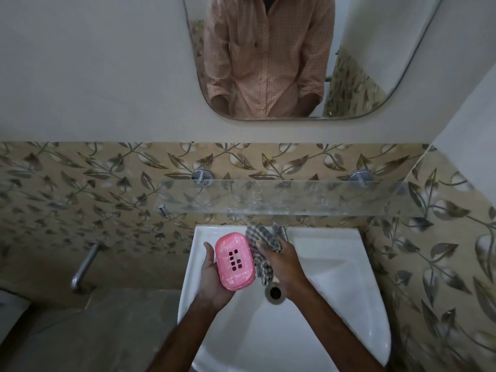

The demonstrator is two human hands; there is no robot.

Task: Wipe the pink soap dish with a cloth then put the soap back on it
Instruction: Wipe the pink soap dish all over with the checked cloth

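The left hand (212,280) reaches forward over the white sink (330,253) with its palm turned up and inward, cradling the pink soap dish (235,261) from below and from the left; its thumb runs up along the dish's left edge, and the other fingers are hidden beneath the dish; the left forearm comes up from the bottom of the view at a slant toward the right. The dish is tilted so its slotted face shows to the camera, with a cluster of small dark drain holes near its middle and pale streaks across the pink surface; no soap lies on it.

The right hand (281,264) sits just to the right of the dish, back of the hand up, fingers curled around a checked cloth (261,247); the cloth bunches up past the fingertips and a loose end hangs down between the hand and the dish; it lies against the dish's right edge, though whether it is pressed there I cannot tell. The right forearm angles in from the lower right, so the two arms form a narrow V over the basin.

Below the right wrist lies the metal drain (274,292) of the sink; just beyond the right hand's knuckles a tap (281,229) stands at the back of the basin; farther beyond both hands a clear glass shelf (295,198) spans the leaf-patterned tiles, and a mirror (389,63) hangs above it.
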